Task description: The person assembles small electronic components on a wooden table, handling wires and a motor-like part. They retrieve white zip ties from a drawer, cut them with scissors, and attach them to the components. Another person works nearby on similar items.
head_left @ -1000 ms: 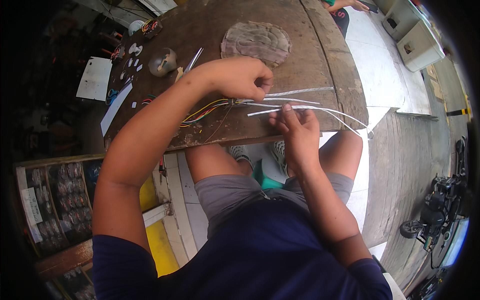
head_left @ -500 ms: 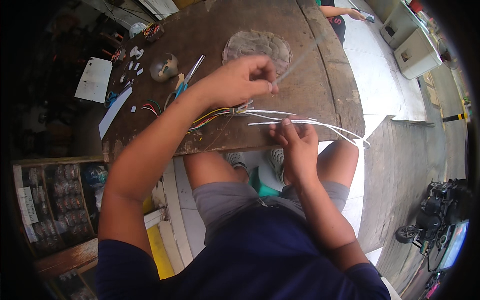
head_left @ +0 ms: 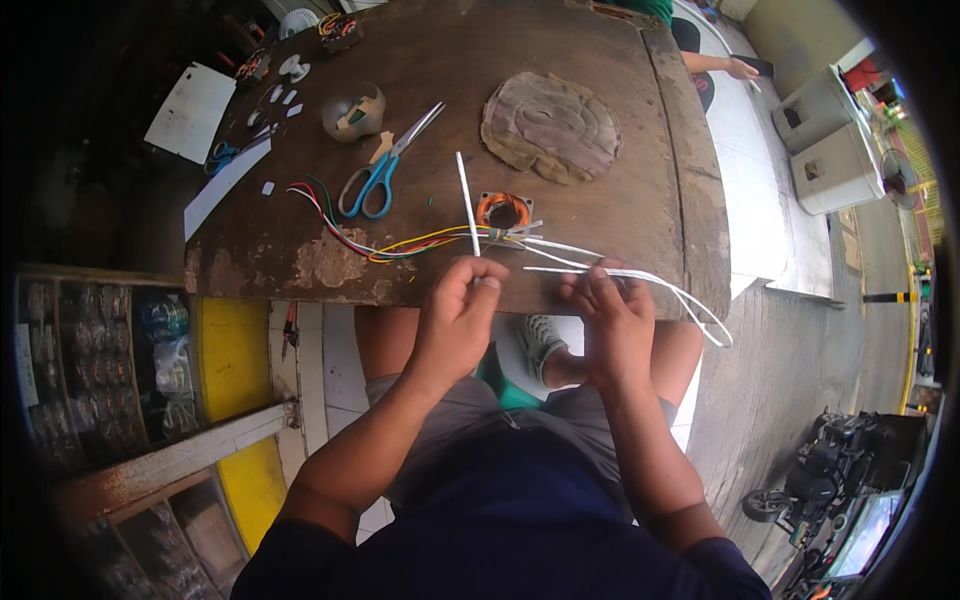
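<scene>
My left hand [head_left: 458,312] is closed on one end of a short white sleeve tube [head_left: 465,195], which points away over the table. Beside it, my right hand [head_left: 612,312] pinches a long white sleeve [head_left: 660,275] that loops round past the table's right edge. Just beyond both hands lies a small motor stator [head_left: 503,210] with copper windings. White sleeved leads [head_left: 560,246] run from it toward my right hand. Coloured wires [head_left: 400,245] in yellow, red, white, black and green trail off to its left.
Blue-handled scissors [head_left: 378,180] and a roll of tape [head_left: 353,115] lie at left on the wooden table [head_left: 450,60]. A folded cloth pad [head_left: 552,125] sits farther back. White scraps and another pair of scissors [head_left: 222,155] are far left. A person's hand [head_left: 740,68] shows at top right.
My left hand has come back nearer me, and the tube in it now stands nearly straight away from me. The stator, formerly hidden by that arm, shows. My right hand keeps its hold.
</scene>
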`<state>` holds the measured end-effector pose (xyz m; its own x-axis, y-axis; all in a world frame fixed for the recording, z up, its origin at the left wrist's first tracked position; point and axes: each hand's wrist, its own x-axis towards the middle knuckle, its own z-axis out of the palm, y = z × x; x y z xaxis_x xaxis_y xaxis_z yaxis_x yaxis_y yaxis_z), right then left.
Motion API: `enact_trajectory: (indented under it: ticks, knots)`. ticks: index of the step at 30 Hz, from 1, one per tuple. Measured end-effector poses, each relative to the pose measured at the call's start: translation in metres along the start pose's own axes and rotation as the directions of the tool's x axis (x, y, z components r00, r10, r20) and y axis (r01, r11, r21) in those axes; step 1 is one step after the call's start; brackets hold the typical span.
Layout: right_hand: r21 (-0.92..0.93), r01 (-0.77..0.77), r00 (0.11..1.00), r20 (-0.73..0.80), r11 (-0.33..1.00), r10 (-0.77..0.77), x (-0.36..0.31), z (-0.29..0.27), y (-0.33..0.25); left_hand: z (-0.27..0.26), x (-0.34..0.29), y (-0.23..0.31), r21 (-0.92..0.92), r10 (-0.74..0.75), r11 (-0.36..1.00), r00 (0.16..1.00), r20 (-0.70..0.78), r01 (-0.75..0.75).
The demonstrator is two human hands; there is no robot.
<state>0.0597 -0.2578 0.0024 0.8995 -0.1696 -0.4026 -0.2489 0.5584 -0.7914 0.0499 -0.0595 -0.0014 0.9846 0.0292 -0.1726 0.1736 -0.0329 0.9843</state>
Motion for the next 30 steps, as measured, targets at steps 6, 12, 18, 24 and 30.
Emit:
enact_trajectory:
  ticks: [6, 12, 18, 24, 30]
  knots:
    - [-0.074, 0.029, 0.999, -0.018, 0.997, -0.031, -0.003, 0.001, 0.001, 0.024, 0.015, 0.012, -0.164, -0.171, 0.972, 0.985, 0.010, 0.170]
    - [-0.085, 0.053, 0.998, 0.032, 0.995, -0.051, -0.004, -0.001, 0.001, 0.020, 0.022, 0.015, -0.362, -0.303, 0.882, 0.952, 0.052, 0.301]
    - [-0.113, 0.065, 0.997, 0.037, 0.991, -0.061, -0.004, 0.000, 0.001, 0.020, 0.026, 0.019, -0.394, -0.369, 0.842, 0.926, 0.078, 0.368]
    - [-0.115, 0.061, 0.998, 0.040, 0.992, -0.057, -0.005, -0.001, 0.000, 0.031, 0.023, 0.019, -0.380, -0.331, 0.872, 0.944, 0.002, 0.307]
    - [-0.142, 0.041, 0.999, 0.027, 0.989, -0.037, -0.006, 0.003, -0.001, 0.035, 0.023, 0.019, -0.371, -0.341, 0.876, 0.940, -0.024, 0.309]
